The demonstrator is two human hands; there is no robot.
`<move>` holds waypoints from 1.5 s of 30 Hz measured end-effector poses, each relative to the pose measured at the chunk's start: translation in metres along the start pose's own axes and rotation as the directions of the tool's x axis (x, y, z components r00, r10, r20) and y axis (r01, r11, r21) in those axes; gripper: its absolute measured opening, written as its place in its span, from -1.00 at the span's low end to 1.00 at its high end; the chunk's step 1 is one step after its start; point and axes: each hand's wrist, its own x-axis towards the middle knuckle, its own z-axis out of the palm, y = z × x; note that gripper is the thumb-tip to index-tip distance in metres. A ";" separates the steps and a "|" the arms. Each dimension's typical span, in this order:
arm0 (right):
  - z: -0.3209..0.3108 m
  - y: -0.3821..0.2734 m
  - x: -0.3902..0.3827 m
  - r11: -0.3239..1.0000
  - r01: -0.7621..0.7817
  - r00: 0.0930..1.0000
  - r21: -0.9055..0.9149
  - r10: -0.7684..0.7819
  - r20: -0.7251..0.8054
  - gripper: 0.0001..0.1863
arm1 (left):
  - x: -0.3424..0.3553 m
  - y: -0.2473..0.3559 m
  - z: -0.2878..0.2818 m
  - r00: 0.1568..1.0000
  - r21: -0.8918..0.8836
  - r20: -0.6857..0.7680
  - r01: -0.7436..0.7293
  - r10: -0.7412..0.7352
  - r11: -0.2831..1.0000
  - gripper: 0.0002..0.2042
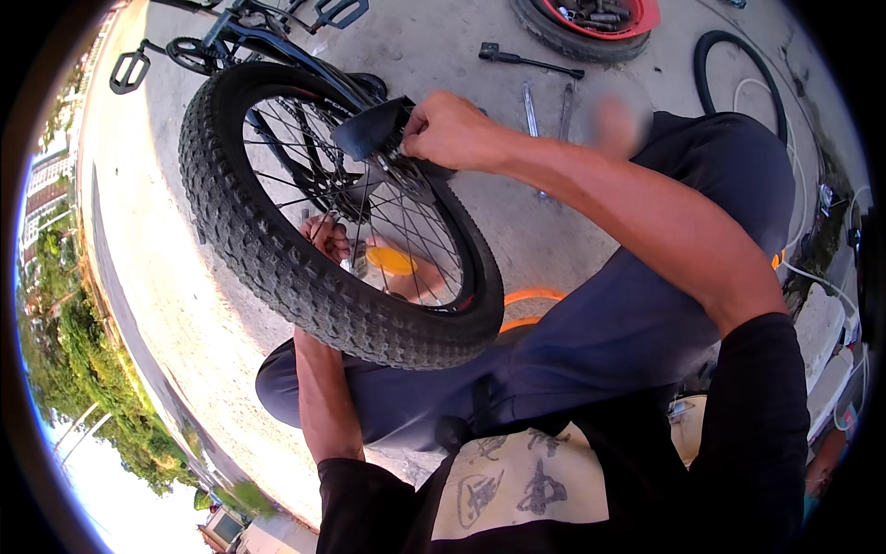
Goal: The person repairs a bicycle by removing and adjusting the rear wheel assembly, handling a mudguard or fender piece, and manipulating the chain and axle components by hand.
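A bicycle wheel [263,268] stands tilted between the two hands. The right hand [452,132] is at the wheel's upper right, its fingers bent and drawn close together against a dark curved flap [369,134] at the rim; I cannot tell what they grip there. The left hand [328,237] shows through the spokes on the wheel's far side, its fingers curled narrow just beside a small metallic piece; whether they hold it, I cannot tell.

The wheel has a wide black tyre with dense, blocky knobs, dusty grey along the tread. Its rim is black with small red marks, and thin dark spokes cross to the hub. An orange-yellow oval piece [391,260] shows among the spokes, in the wheel's lower part. The dark bicycle frame [277,44] meets the wheel at the top, and two silver wrenches [531,109] lie on the ground to its right.
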 end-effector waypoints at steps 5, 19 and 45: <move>-0.005 -0.004 0.003 1.000 0.013 1.000 -0.003 -0.013 0.007 -0.75 | 0.002 0.001 0.008 0.999 -0.034 -0.012 -0.044 0.044 0.998 -0.86; -0.006 0.013 0.006 0.926 -0.095 0.990 0.364 0.050 0.132 -0.77 | 0.013 -0.029 -0.009 0.997 -0.300 -0.076 -0.036 0.014 0.953 -0.80; -0.006 0.018 0.001 0.917 -0.104 0.993 0.386 0.072 0.096 -0.80 | 0.003 -0.019 0.021 0.980 -0.238 -0.057 -0.197 0.189 0.951 -0.79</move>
